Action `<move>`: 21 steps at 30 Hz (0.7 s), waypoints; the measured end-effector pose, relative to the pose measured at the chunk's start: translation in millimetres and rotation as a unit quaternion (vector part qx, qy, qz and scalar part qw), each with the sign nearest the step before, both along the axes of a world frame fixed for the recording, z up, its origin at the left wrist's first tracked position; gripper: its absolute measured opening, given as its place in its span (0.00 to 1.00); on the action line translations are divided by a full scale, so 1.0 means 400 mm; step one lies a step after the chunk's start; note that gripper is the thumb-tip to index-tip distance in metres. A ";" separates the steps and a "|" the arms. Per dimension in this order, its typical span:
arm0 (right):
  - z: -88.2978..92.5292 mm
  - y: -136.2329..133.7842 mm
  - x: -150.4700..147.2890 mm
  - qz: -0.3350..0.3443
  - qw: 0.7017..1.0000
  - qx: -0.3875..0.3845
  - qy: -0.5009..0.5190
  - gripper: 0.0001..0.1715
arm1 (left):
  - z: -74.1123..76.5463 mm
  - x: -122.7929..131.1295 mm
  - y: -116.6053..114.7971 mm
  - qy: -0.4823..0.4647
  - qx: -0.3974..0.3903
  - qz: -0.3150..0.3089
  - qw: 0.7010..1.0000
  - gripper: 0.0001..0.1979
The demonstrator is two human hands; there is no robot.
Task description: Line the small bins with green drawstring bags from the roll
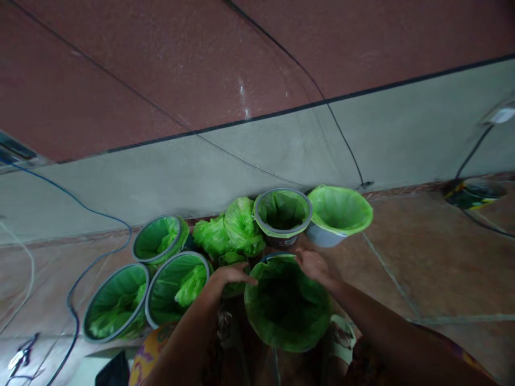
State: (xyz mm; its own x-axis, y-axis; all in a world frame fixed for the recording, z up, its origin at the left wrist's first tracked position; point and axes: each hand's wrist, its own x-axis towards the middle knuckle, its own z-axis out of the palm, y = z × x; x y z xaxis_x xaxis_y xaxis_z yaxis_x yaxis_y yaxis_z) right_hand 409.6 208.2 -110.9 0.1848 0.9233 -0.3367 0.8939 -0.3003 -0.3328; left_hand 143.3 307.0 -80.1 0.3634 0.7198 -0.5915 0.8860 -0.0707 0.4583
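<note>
A bin lined with a green plastic bag point(287, 340) stands between my feet, its mouth facing me and its inside dark. My left hand point(233, 274) is at the left edge of the mouth, thumb and fingers closed on the liner's edge. At the upper right of the same rim, my right hand point(311, 264) has its fingers curled over the liner. A bit of bluish rim point(277, 256) shows between the hands at the back. What the fingers do behind the rim is hidden.
Left are several green-lined bins with grey rings, including a near one point(147, 305). Crumpled green bags point(229, 230) lie by the wall. Behind stand a ringed bin point(282, 234) and a pale lined bin point(325, 236). A blue cable point(74, 289) crosses the tiled floor; a black cable point(341, 131) hangs down the wall.
</note>
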 end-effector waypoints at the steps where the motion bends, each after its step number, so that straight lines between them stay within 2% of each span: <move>1: 0.000 0.002 -0.001 0.000 1.000 -0.004 0.003 0.19 | 0.009 0.012 0.008 0.016 0.004 -0.017 1.000 0.34; 4: 0.001 0.011 -0.007 -0.008 1.000 -0.015 0.009 0.18 | 0.015 0.070 0.002 0.061 0.086 -0.020 0.994 0.24; 6: 0.000 0.019 -0.013 -0.015 1.000 -0.013 0.016 0.18 | 0.005 0.113 -0.022 0.083 0.131 -0.048 0.987 0.22; 10: -0.011 0.034 -0.017 -0.037 0.999 0.002 0.009 0.18 | -0.014 0.168 -0.058 0.128 0.153 -0.149 0.968 0.17; 13: -0.026 0.041 -0.013 -0.041 0.999 0.010 0.005 0.16 | -0.014 0.174 -0.053 0.142 0.154 -0.172 0.962 0.16; 18: -0.042 0.046 -0.008 -0.060 0.998 0.005 0.005 0.15 | -0.023 0.157 -0.028 0.135 0.155 -0.168 0.964 0.16; 21: -0.046 0.049 -0.005 -0.095 0.995 0.003 0.011 0.16 | -0.048 0.143 -0.021 0.113 0.149 -0.079 0.979 0.15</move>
